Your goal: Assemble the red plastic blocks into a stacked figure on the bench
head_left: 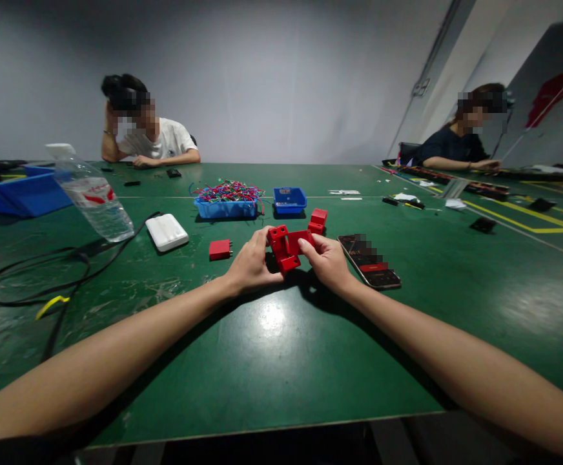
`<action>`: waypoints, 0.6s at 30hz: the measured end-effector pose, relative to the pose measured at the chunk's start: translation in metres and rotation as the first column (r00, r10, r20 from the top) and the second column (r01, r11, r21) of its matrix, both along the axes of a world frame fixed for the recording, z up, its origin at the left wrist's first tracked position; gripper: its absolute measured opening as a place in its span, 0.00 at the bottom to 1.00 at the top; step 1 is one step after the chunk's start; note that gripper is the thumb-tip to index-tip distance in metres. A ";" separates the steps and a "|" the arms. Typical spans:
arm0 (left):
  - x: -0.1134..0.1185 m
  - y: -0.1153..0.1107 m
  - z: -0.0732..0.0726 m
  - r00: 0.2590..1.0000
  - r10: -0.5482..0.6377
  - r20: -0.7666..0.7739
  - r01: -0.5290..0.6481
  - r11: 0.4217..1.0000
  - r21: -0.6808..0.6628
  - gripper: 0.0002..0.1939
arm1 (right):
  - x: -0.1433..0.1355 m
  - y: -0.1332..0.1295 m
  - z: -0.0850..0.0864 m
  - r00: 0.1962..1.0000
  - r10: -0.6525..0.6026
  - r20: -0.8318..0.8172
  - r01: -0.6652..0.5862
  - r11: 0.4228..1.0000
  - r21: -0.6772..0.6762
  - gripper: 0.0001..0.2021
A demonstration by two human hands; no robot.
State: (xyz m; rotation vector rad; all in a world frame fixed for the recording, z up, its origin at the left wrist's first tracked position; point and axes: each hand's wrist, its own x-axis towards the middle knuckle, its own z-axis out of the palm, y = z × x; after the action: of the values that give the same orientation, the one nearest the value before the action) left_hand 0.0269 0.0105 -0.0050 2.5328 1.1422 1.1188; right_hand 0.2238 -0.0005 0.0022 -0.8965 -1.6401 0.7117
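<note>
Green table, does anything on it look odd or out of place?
The clear plastic water bottle at the left leans steeply over the green table instead of standing upright. Scuffed, pale patches mark the surface nearby.

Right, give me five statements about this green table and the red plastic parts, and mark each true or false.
1. Both hands, left hand and right hand, hold the red plastic block assembly. True.
2. The black smartphone lies left of the hands. False: it lies to their right.
3. The blue plastic tray of coloured wires sits beyond the hands. True.
4. The clear plastic water bottle lies flat on the green table. False: it stands, looking tilted.
5. The white rectangular power bank is stacked on the phone. False: it lies apart, on the left.
</note>
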 end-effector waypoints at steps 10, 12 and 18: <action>-0.001 0.001 -0.001 1.000 -0.024 -0.014 0.025 0.999 0.045 0.45 | 0.003 -0.006 0.007 0.966 -0.188 0.179 0.151 0.968 0.200 0.16; -0.001 0.000 0.000 0.999 -0.031 -0.015 0.032 0.998 0.047 0.45 | 0.003 -0.007 0.010 0.967 -0.176 0.184 0.125 0.958 0.257 0.14; 0.000 -0.001 0.002 0.999 -0.047 -0.019 0.048 0.998 0.043 0.44 | 0.002 -0.005 0.010 0.996 0.025 0.085 -0.036 0.990 0.133 0.09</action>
State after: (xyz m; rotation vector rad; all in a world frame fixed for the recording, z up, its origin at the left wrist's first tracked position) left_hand 0.0273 0.0098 -0.0025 2.5936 1.0671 1.1241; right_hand 0.2257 -0.0056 0.0123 -0.8149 -1.7570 0.5840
